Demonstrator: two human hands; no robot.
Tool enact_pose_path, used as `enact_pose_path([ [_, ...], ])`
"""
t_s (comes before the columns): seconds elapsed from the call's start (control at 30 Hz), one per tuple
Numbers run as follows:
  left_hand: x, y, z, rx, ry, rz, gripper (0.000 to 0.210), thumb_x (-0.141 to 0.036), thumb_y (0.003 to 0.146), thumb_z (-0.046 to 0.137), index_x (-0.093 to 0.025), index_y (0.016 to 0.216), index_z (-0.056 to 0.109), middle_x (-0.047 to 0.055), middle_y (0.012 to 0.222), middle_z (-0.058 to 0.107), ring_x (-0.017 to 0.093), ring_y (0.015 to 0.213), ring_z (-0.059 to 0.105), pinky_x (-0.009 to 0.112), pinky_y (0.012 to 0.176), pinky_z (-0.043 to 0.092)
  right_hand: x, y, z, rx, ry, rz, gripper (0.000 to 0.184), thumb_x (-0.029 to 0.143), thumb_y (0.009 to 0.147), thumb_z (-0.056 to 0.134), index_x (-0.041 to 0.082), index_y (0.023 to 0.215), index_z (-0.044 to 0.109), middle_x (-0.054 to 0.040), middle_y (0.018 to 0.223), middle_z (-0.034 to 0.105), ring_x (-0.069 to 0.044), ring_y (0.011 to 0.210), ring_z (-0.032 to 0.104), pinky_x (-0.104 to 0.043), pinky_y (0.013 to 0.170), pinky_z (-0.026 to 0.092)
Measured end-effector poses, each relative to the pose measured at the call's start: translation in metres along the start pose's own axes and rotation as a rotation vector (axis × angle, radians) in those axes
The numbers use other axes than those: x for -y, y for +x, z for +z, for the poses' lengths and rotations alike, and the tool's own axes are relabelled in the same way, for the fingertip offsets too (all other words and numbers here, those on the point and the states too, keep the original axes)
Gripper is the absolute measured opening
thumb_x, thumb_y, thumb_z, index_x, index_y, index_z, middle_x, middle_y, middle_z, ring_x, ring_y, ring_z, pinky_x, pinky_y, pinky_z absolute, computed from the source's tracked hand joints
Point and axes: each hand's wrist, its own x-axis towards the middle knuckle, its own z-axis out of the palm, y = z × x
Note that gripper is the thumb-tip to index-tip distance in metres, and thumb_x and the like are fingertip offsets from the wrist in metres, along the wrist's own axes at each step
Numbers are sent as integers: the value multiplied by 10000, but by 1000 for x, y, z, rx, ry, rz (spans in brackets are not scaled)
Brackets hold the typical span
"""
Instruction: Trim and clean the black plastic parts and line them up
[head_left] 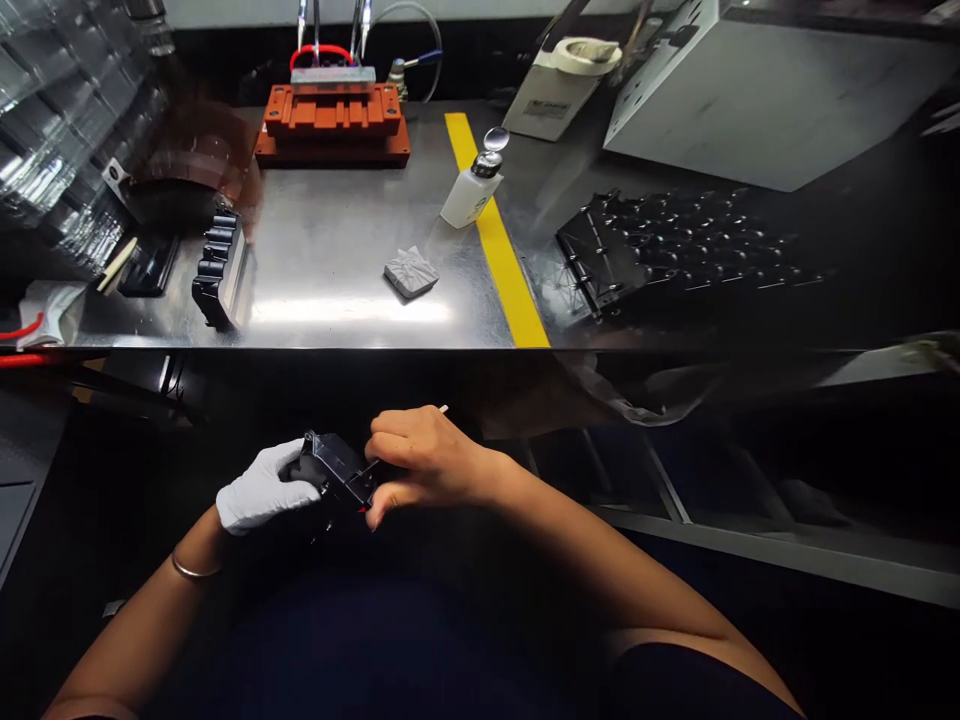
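Note:
My left hand (pixel 259 488), in a white glove, is closed round one side of a black plastic housing (pixel 337 462) in front of the bench edge. A small spot of red shows at the housing's lower corner. My bare right hand (pixel 420 462) is at the housing's other side, its fingers curled and thumb by that corner. From behind its knuckles pokes the pale end of a thin stick (pixel 444 408); the rest of the stick is hidden in the grip.
On the metal bench (pixel 322 250) stand an orange fixture (pixel 334 125), a black ribbed part (pixel 220 268), a folded grey cloth (pixel 411 272) and a white pump bottle (pixel 471 195). Yellow tape (pixel 510 270) crosses it. Black parts (pixel 675 245) lie right; clear trays (pixel 67 120) rise left.

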Motion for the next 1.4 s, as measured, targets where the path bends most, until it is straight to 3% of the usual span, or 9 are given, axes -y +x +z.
enact_pose_path([
  [0.57,9,3,15,-30,-211,-52,678,-633,593,731,-119,1021,624,77,834,662,200,723,599,307,656,486,-2,6,15,-117,-88,33,654,698,868,323,165,498,406,27,516,355,-78,481,315,-250,468,185],
  [0.8,-4,2,-3,-29,26,-38,651,-525,593,780,-130,1092,647,78,886,703,239,790,650,353,713,537,-10,-12,10,255,497,210,652,715,804,476,157,476,395,60,446,354,-41,411,296,-205,422,218],
  [0.97,-22,12,-10,37,327,37,490,-373,667,763,-221,1122,659,51,1014,713,246,926,670,379,831,544,-11,-12,21,54,556,522,463,578,740,672,128,846,663,-5,649,608,-93,555,512,-202,515,385],
  [1.03,-24,17,-9,-49,416,120,469,-332,656,776,-232,1100,666,55,1031,705,247,959,664,395,887,525,-12,-11,33,16,565,605,392,491,729,704,131,881,678,-6,664,623,-98,560,517,-208,515,389],
  [1.1,-21,22,-7,-391,411,209,490,-296,642,792,-232,1108,653,74,1091,676,257,1056,628,416,983,467,-14,-12,45,-154,589,734,342,463,739,685,131,819,674,3,618,597,-93,530,488,-210,494,374],
  [1.17,-15,24,-4,-838,229,246,578,-249,641,801,-253,1182,595,83,1209,616,249,1188,552,416,1067,388,-17,-15,57,-402,638,873,357,490,741,668,135,779,655,11,590,569,-92,517,468,-217,489,374],
  [1.23,-9,25,3,-1006,-161,159,640,-206,655,796,-281,1235,537,72,1282,576,229,1244,511,419,1081,371,-16,-17,69,-597,727,967,391,533,744,651,143,768,637,11,591,562,-96,516,471,-229,498,389],
  [1.33,-7,26,22,-666,-790,-133,449,-180,744,723,-216,1170,586,84,1188,653,230,1132,604,424,985,476,-10,-15,89,-642,892,992,423,558,721,677,150,829,645,-10,662,609,-117,567,528,-247,542,441],
  [1.4,-9,27,35,-588,-1031,-244,262,-148,816,632,-139,1078,638,97,1045,716,214,994,672,364,888,547,-5,-11,100,-593,953,952,446,563,717,687,158,899,653,-21,728,631,-121,605,550,-243,553,460],
])
